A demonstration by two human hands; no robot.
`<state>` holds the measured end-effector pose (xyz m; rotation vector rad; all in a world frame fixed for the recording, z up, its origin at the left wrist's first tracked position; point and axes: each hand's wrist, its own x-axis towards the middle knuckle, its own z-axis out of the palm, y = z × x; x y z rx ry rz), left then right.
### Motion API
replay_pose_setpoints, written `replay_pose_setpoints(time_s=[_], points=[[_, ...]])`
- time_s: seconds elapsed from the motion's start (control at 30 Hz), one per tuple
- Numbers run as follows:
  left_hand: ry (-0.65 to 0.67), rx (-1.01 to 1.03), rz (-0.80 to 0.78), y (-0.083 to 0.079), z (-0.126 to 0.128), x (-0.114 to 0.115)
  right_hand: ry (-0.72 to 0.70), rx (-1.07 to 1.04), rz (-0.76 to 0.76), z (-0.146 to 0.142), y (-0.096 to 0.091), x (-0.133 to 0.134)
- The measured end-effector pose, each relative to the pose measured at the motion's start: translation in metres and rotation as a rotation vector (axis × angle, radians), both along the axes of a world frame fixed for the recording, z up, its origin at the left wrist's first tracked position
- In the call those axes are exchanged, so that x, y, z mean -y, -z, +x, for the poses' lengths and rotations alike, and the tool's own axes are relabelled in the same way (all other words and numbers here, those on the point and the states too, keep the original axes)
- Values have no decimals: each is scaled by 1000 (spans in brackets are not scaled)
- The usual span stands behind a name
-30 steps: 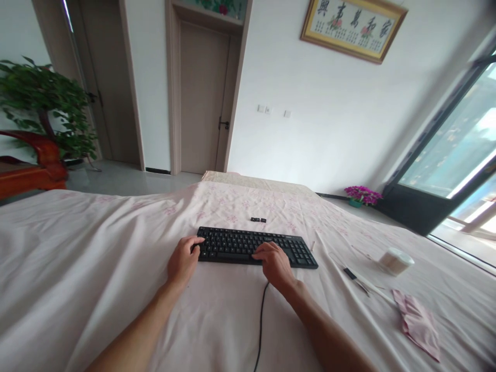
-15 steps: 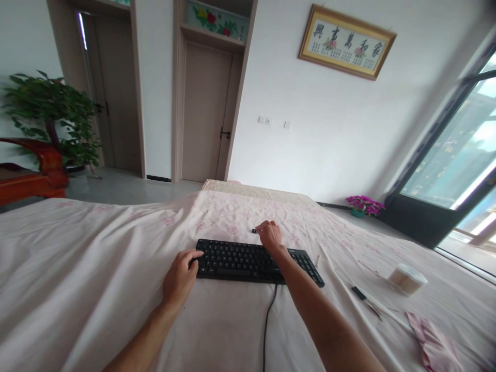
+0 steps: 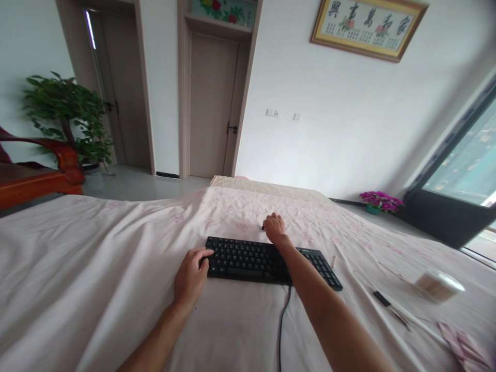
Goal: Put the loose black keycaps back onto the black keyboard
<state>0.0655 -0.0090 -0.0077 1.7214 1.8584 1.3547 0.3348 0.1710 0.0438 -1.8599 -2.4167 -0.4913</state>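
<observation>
A black keyboard (image 3: 240,258) lies on the pale flowered bed sheet (image 3: 240,325), its cable running toward me. My left hand (image 3: 194,274) grips the keyboard's left end, thumb at the near side and fingers over the top. Past the far edge of the keyboard, my right hand (image 3: 275,228) rests low at the sheet with its fingers curled together. A small black piece (image 3: 263,228) shows at the fingertips, mostly covered. Whether those fingers pinch it is hidden. My right forearm crosses above the keyboard's right part.
At the right lie a brush (image 3: 382,298) with a black end, a clear round tub of cotton swabs (image 3: 439,285), a pink cloth (image 3: 467,346) and a few thin sticks. A wooden armchair (image 3: 42,165) and a leafy plant (image 3: 70,116) stand at the left.
The view has shifted, so the scene sits further right. My right hand has moved left over the small black piece, now covering more of it. My left hand stays on the keyboard.
</observation>
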Motion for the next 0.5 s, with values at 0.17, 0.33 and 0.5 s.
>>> replay_pose_setpoints(time_s=[0.17, 0.33, 0.5], points=[[-4, -7, -10, -4, 1, 2, -12, -1, -27, -7, -7, 8], [-2, -12, -7, -2, 0, 2, -46, -81, -16, -9, -20, 48], [-2, -24, -20, -2, 0, 3, -185, -377, 16, 13, -22, 126]])
